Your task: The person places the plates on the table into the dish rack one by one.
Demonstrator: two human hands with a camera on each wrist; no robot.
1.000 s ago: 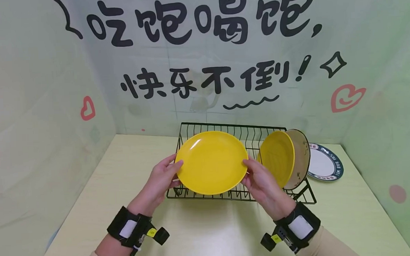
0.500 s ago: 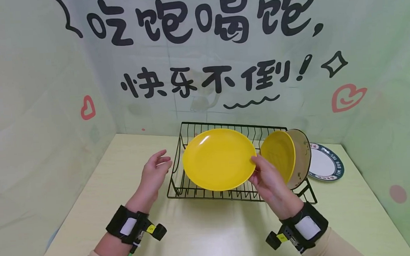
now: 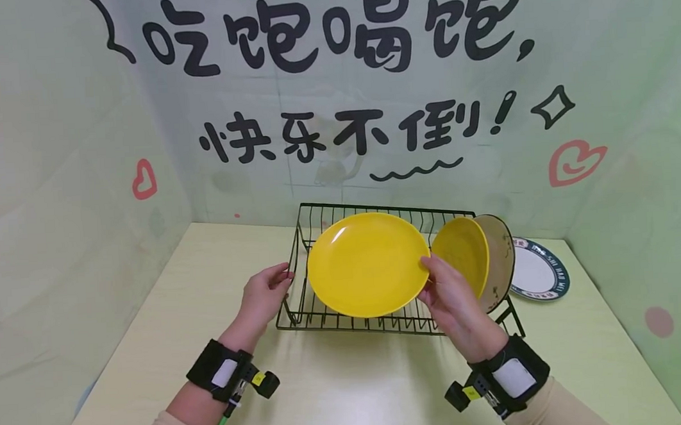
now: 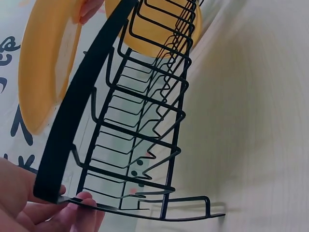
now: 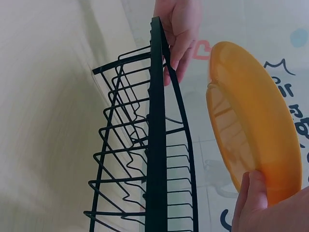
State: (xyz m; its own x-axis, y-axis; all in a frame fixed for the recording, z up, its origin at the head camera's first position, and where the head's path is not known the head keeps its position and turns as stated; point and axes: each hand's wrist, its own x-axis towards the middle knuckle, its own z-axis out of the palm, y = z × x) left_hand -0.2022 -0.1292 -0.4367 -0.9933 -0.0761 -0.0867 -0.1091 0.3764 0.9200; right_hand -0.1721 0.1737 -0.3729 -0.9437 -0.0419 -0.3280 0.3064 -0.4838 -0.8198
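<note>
My right hand [image 3: 451,296] pinches the right edge of a yellow plate [image 3: 369,265] between thumb and fingers. The plate is held over a black wire dish rack [image 3: 352,330], its upper face toward the head camera. In the right wrist view, the underside of the yellow plate [image 5: 263,116] shows well apart from the rack's front band [image 5: 157,125]. At the rack's left end, my left hand [image 3: 264,297] grips the frame. The left wrist view has the fingers [image 4: 86,210] curled around the rack's end bar.
A second yellow plate [image 3: 461,254] and a beige dark-rimmed dish [image 3: 500,262] stand on edge at the rack's right end. Beyond them, a white plate with a blue rim [image 3: 539,271] lies on the pale table [image 3: 350,392]. A printed wall [image 3: 247,198] rises behind.
My left hand has let go of the plate's left edge and moved to the rack's left end, gripping it. My right hand has carried the plate slightly right.
</note>
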